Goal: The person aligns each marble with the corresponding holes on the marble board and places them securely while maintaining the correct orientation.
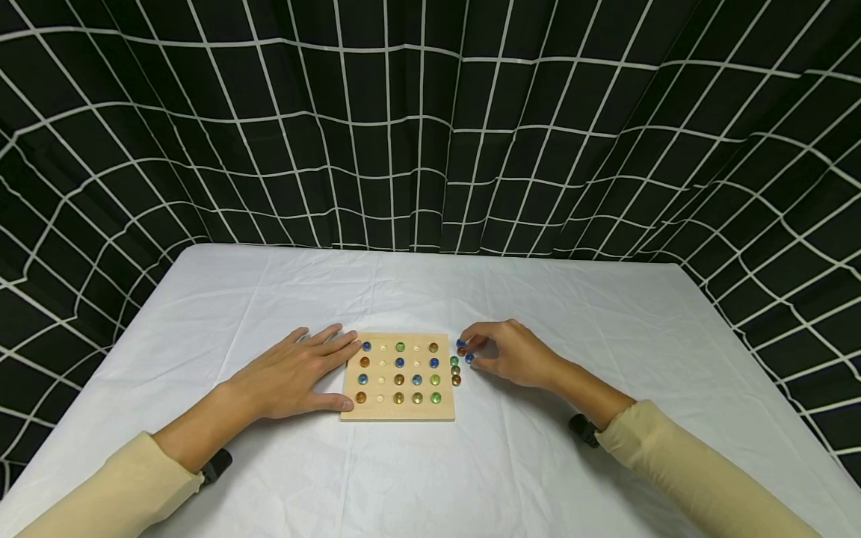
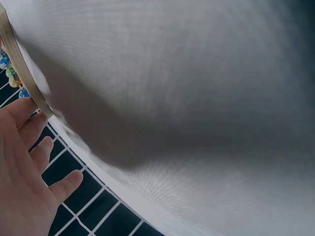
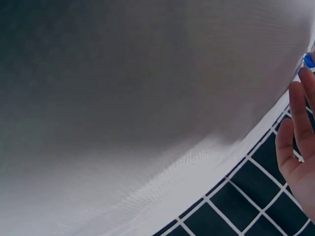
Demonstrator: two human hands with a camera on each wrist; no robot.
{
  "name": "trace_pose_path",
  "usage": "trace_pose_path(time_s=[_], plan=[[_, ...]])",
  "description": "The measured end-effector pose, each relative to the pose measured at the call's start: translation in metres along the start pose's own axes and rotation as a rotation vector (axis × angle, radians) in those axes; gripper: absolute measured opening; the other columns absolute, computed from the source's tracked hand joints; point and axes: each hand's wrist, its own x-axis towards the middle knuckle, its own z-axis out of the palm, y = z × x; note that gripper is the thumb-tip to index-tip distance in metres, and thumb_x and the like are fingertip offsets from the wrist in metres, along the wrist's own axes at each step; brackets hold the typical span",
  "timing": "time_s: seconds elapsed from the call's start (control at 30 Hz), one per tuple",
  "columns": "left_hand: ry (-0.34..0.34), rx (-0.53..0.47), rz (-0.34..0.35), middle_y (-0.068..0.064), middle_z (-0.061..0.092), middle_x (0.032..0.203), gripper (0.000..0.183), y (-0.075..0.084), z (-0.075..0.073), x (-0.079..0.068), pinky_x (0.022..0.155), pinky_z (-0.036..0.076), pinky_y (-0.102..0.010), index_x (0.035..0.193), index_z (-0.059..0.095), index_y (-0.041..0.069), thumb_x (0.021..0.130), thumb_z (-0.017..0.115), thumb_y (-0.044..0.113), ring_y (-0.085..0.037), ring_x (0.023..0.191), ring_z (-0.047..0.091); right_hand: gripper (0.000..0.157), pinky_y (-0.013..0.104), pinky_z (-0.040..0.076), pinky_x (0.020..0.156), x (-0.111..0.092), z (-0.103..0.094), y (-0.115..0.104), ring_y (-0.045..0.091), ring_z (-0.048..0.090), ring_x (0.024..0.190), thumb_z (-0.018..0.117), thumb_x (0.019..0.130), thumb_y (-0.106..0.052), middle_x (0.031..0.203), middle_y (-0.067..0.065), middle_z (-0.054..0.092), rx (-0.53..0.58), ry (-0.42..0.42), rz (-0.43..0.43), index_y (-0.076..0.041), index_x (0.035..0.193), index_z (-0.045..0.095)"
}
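A pale wooden board (image 1: 397, 416) lies on the table with rows of round hollows, many of them holding coloured glass marbles. My left hand (image 1: 285, 379) is spread at its left edge, fingertips on the far corner and thumb on the near one. Just beyond the board's right edge is a short string of loose marbles (image 1: 455, 370). My right hand (image 1: 514, 355) is bent over the far end of that string. Its index fingertip is right at a blue marble (image 1: 460, 343), its thumb tip at another blue marble (image 1: 468, 359). I cannot tell whether it pinches either.
A white cloth (image 1: 403, 478) with light creases covers the table. Behind and at both sides hangs a black curtain (image 1: 417, 134) with a white grid. Dark wrist devices show under both forearms, by the beige sleeves (image 1: 693, 463).
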Motion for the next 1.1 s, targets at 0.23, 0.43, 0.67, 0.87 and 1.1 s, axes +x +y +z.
trace_pose_path(time_s=[0.23,0.43,0.67,0.87,1.1], plan=[[-0.006,-0.001,-0.003,-0.002,0.033,0.161,0.094,0.0,0.0,-0.001,0.113,0.025,-0.063,0.157,0.034,0.018,0.087,0.046,0.079,-0.028,0.148,0.027,0.033,0.042,0.053,0.092,0.002,0.004,-0.001,0.013,0.069,0.095,0.077,0.083,-0.001,0.099,-0.006,0.075,-0.034,0.001,0.004,-0.003,0.115,0.069],[-0.002,-0.006,-0.003,-0.002,0.033,0.16,0.094,0.0,0.0,-0.001,0.113,0.025,-0.063,0.157,0.034,0.017,0.086,0.046,0.079,-0.028,0.148,0.027,0.032,0.041,0.054,0.089,0.003,0.001,-0.003,0.013,0.07,0.094,0.077,0.084,-0.001,0.098,-0.005,0.075,-0.041,0.008,-0.005,-0.003,0.115,0.069],[-0.005,-0.01,-0.004,-0.002,0.033,0.16,0.095,0.001,-0.001,-0.001,0.113,0.025,-0.063,0.157,0.034,0.017,0.086,0.047,0.079,-0.028,0.148,0.027,0.033,0.045,0.052,0.093,0.007,-0.007,-0.008,0.016,0.069,0.095,0.077,0.083,-0.001,0.092,-0.004,0.075,-0.045,0.065,-0.029,-0.004,0.116,0.07],[-0.007,-0.004,-0.007,-0.002,0.033,0.16,0.096,0.0,-0.001,0.0,0.114,0.025,-0.063,0.156,0.034,0.017,0.086,0.047,0.08,-0.028,0.149,0.026,0.033,0.046,0.049,0.097,0.016,-0.007,-0.018,0.016,0.068,0.098,0.076,0.085,-0.001,0.096,-0.003,0.074,-0.012,0.06,-0.051,-0.003,0.118,0.07],[-0.008,-0.005,-0.005,-0.002,0.032,0.161,0.096,-0.001,0.0,0.001,0.113,0.025,-0.063,0.156,0.034,0.017,0.085,0.046,0.08,-0.028,0.149,0.026,0.031,0.046,0.05,0.092,0.027,0.0,-0.031,0.015,0.066,0.102,0.073,0.088,-0.002,0.1,-0.002,0.075,0.049,0.016,-0.068,-0.003,0.118,0.069]])
